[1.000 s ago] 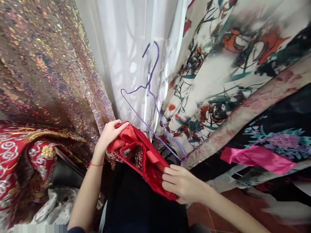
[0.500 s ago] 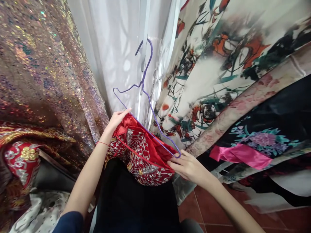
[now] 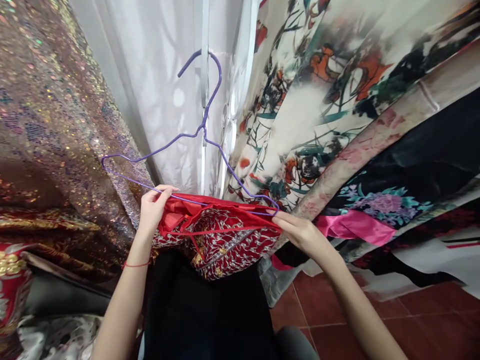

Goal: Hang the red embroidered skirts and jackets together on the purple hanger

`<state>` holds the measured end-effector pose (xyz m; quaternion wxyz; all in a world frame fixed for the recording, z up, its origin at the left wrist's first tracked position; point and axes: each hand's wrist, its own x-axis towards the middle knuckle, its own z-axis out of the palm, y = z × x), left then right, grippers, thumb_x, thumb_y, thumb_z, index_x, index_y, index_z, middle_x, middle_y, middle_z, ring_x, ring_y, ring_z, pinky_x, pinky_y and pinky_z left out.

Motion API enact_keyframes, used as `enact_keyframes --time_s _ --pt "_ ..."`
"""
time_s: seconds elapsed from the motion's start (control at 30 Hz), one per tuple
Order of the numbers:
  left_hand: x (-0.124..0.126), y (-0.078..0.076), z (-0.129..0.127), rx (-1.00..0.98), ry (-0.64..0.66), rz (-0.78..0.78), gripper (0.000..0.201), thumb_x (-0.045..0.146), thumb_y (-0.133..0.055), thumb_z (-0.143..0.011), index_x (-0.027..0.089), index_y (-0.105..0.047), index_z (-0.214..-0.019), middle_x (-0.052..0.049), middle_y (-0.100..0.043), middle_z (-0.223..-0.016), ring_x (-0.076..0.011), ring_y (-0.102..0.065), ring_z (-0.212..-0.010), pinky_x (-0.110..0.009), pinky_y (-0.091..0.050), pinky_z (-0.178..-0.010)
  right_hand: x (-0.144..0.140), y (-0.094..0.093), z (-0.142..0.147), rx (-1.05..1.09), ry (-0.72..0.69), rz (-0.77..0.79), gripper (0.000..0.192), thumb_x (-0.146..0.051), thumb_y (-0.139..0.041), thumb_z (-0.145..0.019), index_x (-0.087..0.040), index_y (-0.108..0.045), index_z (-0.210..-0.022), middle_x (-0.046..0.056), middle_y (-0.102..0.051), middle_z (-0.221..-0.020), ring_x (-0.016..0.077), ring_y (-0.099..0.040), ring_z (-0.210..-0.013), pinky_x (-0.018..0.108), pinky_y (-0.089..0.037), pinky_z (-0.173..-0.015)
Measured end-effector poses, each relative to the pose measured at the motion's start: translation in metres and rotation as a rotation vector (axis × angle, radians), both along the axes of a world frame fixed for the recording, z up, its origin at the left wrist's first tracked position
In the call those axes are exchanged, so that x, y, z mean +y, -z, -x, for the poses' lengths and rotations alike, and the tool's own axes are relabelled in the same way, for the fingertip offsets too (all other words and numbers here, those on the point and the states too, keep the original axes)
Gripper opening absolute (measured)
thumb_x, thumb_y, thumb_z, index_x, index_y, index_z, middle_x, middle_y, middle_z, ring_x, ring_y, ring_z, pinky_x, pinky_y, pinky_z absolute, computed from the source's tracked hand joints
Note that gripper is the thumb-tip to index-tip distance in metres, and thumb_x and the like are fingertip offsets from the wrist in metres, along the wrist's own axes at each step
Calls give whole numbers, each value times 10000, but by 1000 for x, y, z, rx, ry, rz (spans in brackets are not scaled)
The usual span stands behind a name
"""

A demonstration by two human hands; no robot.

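Note:
A purple wire hanger (image 3: 204,127) stands upright over my lap, hook at the top, with its lower bar against the waist edge of a red garment (image 3: 232,245) patterned in silver and gold. My left hand (image 3: 153,207) pinches the garment's red edge beside the hanger's bar. At the other end, my right hand (image 3: 296,227) grips the red edge close to the hanger's right corner. Red lining shows between the hands, and a thin red strap crosses the front. The hanger's left corner sticks out past my left hand. Part of the bar is hidden behind red cloth.
A sequined cloth (image 3: 56,125) hangs at left, above red and gold garments. White fabric (image 3: 150,75) and a pale metal frame (image 3: 204,90) stand ahead. Floral cloth (image 3: 292,110) and black garments with a pink ribbon (image 3: 360,227) hang at right, over red floor tiles (image 3: 322,300).
My left hand has moved left and down, stretching the garment's edge wider. The hanger has turned to face me more squarely, and its left corner has swung left. My right hand has risen slightly.

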<state>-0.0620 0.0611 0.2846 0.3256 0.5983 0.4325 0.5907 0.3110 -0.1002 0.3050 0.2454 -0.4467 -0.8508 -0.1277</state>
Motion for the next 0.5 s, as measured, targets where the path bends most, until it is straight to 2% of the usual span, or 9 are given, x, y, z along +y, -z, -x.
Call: enact_keyframes --time_s 0.1,0.2,0.3,0.4,0.5 --pt "-13 0 0 13 -17 -36 218 365 -628 -812 191 -755 -771 -34 -759 -850 -189 -665 -860 -290 -509 -877 7 -9 -7 82 21 5 281 -178 -419 -1002 -215 -679 -1103 135 -743 -1191 206 -744 -1053 312 -628 -891" --pt "-27 3 -5 29 -12 -66 216 357 -625 -832 191 -751 -774 -37 -756 -848 -195 -668 -869 -302 -513 -892 17 -22 -13 139 37 -10 272 -203 -439 -998 -203 -692 -1096 139 -755 -1166 223 -741 -1072 342 -621 -938" --pt "-40 7 -15 23 -30 -80 219 356 -616 -860 196 -753 -799 -34 -760 -863 -193 -675 -878 -306 -515 -901 31 -36 -14 174 53 9 281 -224 -442 -990 -209 -698 -1104 139 -724 -1257 243 -720 -1131 389 -606 -984" --pt "-49 12 -25 2 -38 -87 221 366 -613 -878 200 -751 -832 -31 -761 -874 -190 -681 -875 -303 -520 -892 46 -52 -9 205 68 21 284 -243 -429 -994 -205 -688 -1105 141 -676 -1342 244 -700 -1172 410 -579 -1022" --pt "-51 13 -30 15 -40 -83 242 385 -603 -890 193 -742 -842 -36 -756 -885 -188 -682 -883 -297 -517 -892 64 -67 4 269 57 -10 274 -261 -423 -1002 -213 -676 -1097 117 -698 -1313 229 -695 -1172 402 -557 -1037"
